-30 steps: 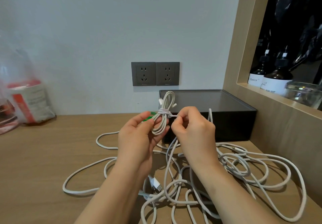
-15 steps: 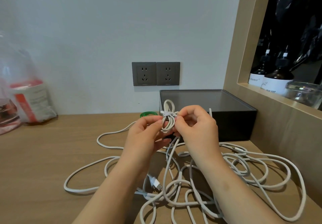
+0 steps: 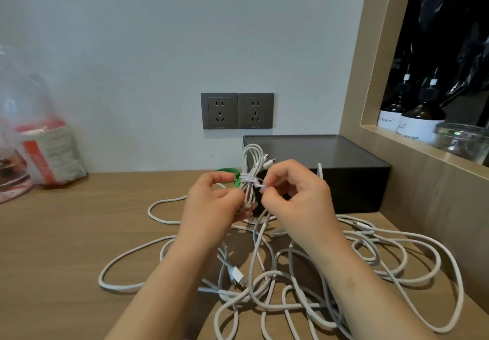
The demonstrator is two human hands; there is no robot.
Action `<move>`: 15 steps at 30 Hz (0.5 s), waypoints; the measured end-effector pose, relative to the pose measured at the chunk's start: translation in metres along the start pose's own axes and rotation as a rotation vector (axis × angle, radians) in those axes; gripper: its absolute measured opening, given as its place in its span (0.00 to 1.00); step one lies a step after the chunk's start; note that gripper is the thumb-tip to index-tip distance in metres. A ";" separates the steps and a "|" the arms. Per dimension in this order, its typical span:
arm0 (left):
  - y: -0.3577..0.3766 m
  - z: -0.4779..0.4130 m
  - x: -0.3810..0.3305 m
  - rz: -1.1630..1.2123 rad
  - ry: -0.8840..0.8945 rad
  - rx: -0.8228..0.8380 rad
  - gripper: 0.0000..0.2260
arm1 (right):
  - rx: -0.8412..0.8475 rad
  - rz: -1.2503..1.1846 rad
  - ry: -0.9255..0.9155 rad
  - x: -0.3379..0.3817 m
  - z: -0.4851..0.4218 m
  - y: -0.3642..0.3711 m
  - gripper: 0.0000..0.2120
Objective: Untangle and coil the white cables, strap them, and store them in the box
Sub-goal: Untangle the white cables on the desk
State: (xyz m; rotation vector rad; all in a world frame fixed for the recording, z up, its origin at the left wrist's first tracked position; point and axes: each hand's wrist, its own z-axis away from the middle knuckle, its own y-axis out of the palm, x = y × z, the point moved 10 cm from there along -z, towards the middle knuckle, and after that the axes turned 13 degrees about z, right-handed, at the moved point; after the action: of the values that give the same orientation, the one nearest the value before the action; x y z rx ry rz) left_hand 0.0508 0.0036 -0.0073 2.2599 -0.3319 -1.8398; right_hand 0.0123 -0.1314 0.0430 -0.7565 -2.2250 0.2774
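**Coil held upright in two hands, over loose cable**

Coil of white cable, small and folded into long loops, stands upright above the wooden table, in front of the near left corner of the black box. Several turns of the same cable bind it around the middle. The left hand grips the lower half of the coil, with fingers curled round the strands and the thumb raised. The right hand pinches the short white end that sticks out from the binding turns, thumb and forefinger closed tight on it and the other fingers curled. Two plug ends poke out near the top of the coil, towards the box.

A green strap shows just behind the left thumb. Whether it touches the coil cannot be told.

Below the forearms, the remaining white cables sprawl across the table in a loose tangle, reaching from the left of the arms to the right edge. A white plug lies among them near the left forearm.

The box sits at the back right of the table against the wall, its flat top shut. Two dark wall sockets are above it. A plastic bag lies at the far left. Dark bottles and a glass jar stand in the wooden niche on the right.
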 end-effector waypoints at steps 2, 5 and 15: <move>0.002 0.000 -0.001 0.062 0.012 0.015 0.09 | 0.028 -0.021 0.004 0.000 0.001 0.004 0.13; 0.011 0.003 0.002 0.197 -0.042 0.076 0.07 | 0.031 -0.076 0.009 0.002 0.001 0.005 0.14; 0.023 0.006 0.003 0.216 -0.076 0.164 0.07 | -0.007 -0.013 0.027 -0.004 0.000 0.003 0.12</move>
State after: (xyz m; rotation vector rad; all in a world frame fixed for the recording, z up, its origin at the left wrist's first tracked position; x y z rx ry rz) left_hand 0.0449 -0.0190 -0.0040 2.1584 -0.7338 -1.8477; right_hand 0.0155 -0.1310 0.0396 -0.7453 -2.2058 0.2515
